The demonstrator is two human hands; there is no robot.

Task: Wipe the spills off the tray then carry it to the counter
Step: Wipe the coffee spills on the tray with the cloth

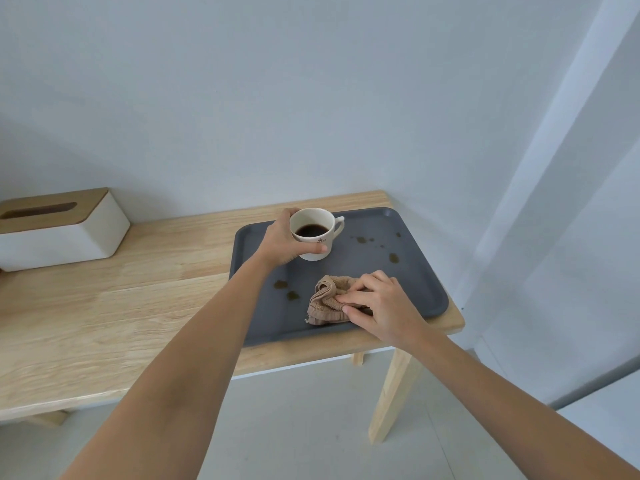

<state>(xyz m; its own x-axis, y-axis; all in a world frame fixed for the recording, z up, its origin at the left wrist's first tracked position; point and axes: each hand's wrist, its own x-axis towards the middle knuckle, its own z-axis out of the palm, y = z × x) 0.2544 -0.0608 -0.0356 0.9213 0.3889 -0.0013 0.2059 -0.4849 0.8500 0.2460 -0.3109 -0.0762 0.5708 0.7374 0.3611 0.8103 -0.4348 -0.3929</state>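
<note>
A dark grey tray [420, 271] lies at the right end of a wooden table [138, 306]. Brown spills dot it: two near the left front [287, 289] and several at the back right [393, 258]. My left hand [284, 242] grips a white cup [317, 233] with dark coffee in it, at the tray's back left; whether the cup rests on the tray or is lifted I cannot tell. My right hand [379, 303] presses on a crumpled beige cloth [327, 301] near the tray's front edge, just right of the two front spills.
A white tissue box [62, 237] with a wooden lid stands at the table's back left. A white wall runs behind the table. The tray's right corner reaches the table's right edge. Pale floor lies below, with a table leg [391, 396] at the right.
</note>
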